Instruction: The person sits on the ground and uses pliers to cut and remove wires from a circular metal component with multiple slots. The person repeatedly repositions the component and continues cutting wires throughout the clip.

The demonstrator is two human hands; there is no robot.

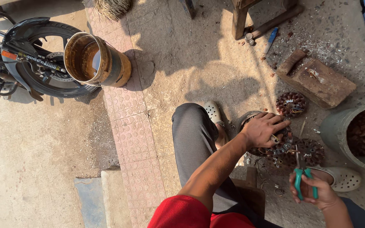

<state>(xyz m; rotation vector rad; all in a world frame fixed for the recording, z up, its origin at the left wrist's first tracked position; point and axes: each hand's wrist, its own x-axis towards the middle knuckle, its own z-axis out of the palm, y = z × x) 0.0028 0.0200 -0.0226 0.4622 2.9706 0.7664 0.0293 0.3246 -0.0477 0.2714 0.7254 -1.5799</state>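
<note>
My left hand [262, 129] rests palm down on a round motor stator [280, 148] with copper windings that lies on the ground in front of my knees. My right hand [315, 195] grips green-handled cutting pliers [304, 179], tips pointing up toward the stator, a short way off it. A second stator [312, 152] lies just right of the first, and a third stator [291, 104] sits farther back.
A grey bucket [334, 128] of copper scrap stands at the right. A wooden block [324, 84] lies behind the stators, and a wooden leg [238, 21] farther back. A rusty metal bucket [102, 61] and a motorcycle wheel [43, 80] are at left. White clogs [213, 111] cover my feet.
</note>
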